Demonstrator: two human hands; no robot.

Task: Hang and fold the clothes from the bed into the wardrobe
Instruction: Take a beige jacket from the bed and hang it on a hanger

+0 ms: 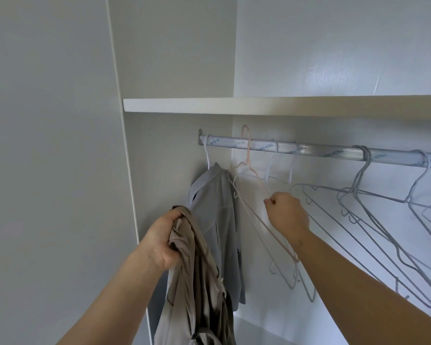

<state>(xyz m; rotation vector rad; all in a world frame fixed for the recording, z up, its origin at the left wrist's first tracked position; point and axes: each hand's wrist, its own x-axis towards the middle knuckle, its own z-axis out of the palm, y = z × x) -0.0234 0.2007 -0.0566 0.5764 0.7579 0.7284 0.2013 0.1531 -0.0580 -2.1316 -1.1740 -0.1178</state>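
Inside wardrobe, rail under shelf. Grey shirt hanging at rail's left end. Beige garment just beside it, gripped by left hand. Pink hanger at rail, pinched by right hand.

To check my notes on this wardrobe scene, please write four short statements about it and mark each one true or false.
1. The left hand grips a tan garment. True.
2. The right hand is empty. False: it pinches a pink hanger.
3. A grey shirt hangs at the left end of the rail. True.
4. The shelf lies below the rail. False: it lies above.
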